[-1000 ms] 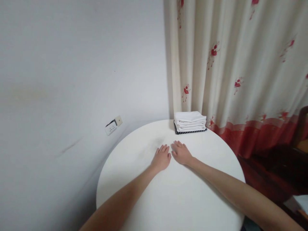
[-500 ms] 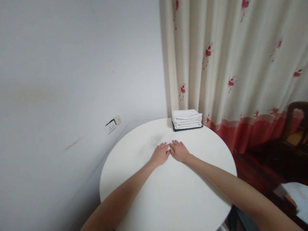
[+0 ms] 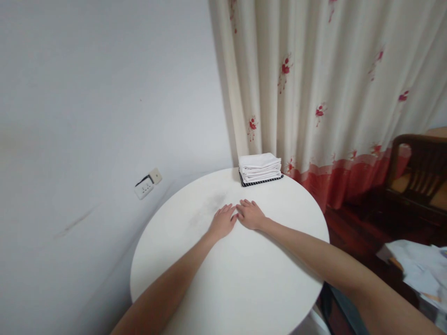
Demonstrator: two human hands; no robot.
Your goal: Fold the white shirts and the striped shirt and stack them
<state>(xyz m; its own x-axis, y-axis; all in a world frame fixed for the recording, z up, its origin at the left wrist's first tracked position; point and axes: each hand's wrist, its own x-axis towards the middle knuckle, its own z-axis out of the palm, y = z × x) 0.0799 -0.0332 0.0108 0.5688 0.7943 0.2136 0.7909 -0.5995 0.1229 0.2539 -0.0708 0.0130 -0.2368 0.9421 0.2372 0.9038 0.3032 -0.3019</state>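
Note:
My left hand (image 3: 222, 221) lies palm down near the middle of a round white table (image 3: 230, 284), its fingers stretched out and holding nothing. Beside it, my right hand (image 3: 250, 214) also rests flat with fingers extended and nothing in them. The two hands meet or nearly meet at thumb and fingertips. Beyond them, by the far rim, sits a stack of folded white cloths (image 3: 260, 168) on a black cloth or mat with white marks along its edge (image 3: 262, 182). Neither hand touches the stack. A grey smudge (image 3: 209, 206) shows on the tabletop left of the hands.
A white wall with a socket (image 3: 144, 188) borders the table on the left. A cream curtain with red flowers (image 3: 300, 93) hangs behind it. To the right stand a dark wooden chair (image 3: 415, 172) and a pile of white papers or cloth (image 3: 419, 267).
The camera has turned to the right, so more of the chair and white pile shows. My hands have drawn slightly closer together and stay flat on the table; the cloth stack has not moved.

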